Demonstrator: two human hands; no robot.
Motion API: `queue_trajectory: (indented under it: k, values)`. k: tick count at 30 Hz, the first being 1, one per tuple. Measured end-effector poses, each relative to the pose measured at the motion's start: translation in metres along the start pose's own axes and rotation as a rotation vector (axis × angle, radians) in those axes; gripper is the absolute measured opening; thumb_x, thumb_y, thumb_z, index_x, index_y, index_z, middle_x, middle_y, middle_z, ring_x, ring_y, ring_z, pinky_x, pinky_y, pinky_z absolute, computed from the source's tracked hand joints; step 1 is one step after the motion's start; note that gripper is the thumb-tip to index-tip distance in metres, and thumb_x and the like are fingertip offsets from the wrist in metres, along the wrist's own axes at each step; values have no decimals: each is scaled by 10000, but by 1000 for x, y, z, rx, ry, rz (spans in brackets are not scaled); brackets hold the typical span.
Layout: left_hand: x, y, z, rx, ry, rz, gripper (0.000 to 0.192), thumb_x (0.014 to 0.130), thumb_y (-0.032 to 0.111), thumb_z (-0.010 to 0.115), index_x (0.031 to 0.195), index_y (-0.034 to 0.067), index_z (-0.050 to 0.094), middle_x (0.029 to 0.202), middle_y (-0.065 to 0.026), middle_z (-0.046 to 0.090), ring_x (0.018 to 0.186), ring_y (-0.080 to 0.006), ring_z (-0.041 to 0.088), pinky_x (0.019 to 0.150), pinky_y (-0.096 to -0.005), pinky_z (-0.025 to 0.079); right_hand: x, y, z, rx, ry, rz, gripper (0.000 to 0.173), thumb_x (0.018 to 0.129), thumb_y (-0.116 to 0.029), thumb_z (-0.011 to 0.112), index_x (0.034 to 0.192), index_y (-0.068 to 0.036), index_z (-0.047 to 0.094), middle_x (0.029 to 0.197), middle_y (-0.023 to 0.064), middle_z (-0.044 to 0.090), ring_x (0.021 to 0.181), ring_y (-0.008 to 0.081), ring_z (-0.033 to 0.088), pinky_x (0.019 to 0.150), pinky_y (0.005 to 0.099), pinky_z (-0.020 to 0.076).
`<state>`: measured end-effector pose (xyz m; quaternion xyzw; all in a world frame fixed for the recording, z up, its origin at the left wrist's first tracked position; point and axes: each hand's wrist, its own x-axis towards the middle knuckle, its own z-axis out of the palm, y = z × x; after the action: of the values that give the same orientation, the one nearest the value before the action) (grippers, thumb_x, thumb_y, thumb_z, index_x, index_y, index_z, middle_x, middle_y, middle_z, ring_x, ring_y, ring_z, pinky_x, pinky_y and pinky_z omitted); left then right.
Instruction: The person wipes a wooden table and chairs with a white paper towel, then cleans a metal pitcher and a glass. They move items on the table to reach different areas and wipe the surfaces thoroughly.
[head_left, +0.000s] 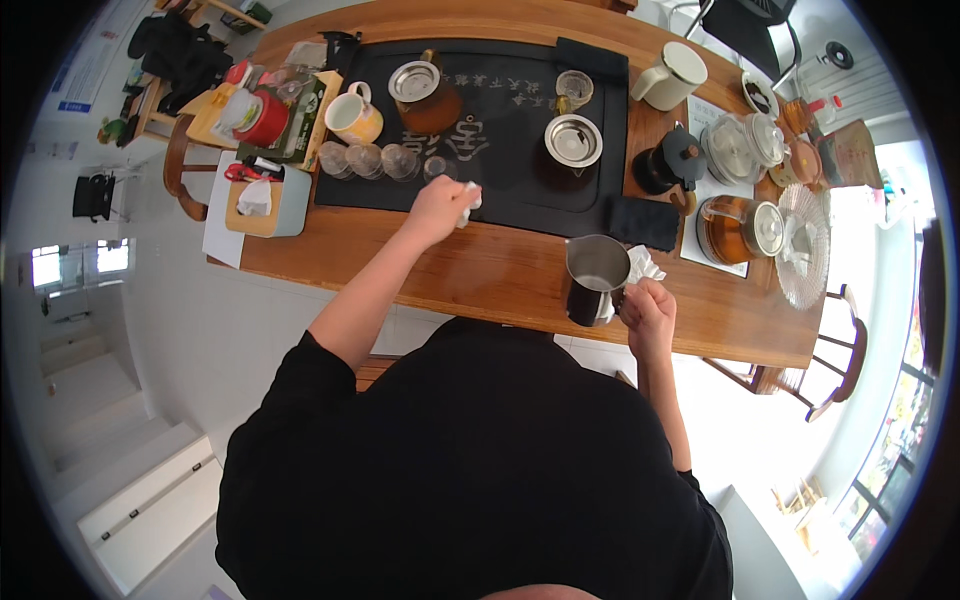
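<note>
My left hand (441, 211) grips a crumpled white tissue (470, 204) over the front edge of a black tea tray (517, 180). A small clear glass cup (439, 168) sits just beyond those fingers, beside a row of similar glass cups (365, 160). My right hand (649, 311) is closed around the handle of a dark metal milk pitcher (598, 281), held near the table's front edge with its open top facing me. Its inside looks bare metal. Another crumpled white tissue (645, 264) shows behind the pitcher, close to my right fingers.
On the tray stand a yellow-patterned mug (354, 118) and two teapots with metal strainers (415, 81) (574, 141). Right of it are a black moka pot (670, 159), a cream mug (672, 76) and a glass kettle of amber liquid (739, 229). A tissue box (289, 204) stands left.
</note>
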<state>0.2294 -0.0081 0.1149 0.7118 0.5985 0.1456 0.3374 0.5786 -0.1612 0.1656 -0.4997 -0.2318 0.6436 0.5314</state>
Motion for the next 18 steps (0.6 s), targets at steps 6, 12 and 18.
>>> queue_trajectory:
  k: [6,12,18]
  values:
    - [37,8,11,-1077,-170,-293,363,1049,264,593,1257,-28,648,1221,-103,676,1041,-154,656,897,-306,509,-15,24,-25,-31,117,7,344,946,-60,631,651,-101,461,570,-73,369,476,35,270,446,249,188]
    - [44,15,39,-495,217,-341,387,952,41,660,1332,-2,604,1274,-145,659,1143,-237,641,958,-353,526,-20,42,-27,20,97,56,319,946,-64,633,664,-88,487,581,-70,390,491,35,289,458,247,200]
    - [49,15,68,86,226,463,269,900,56,632,1159,4,685,1319,-163,629,1251,-389,551,1041,-454,477,-19,51,-30,-21,128,78,319,952,-74,636,668,-90,490,593,-63,416,511,36,312,474,241,219]
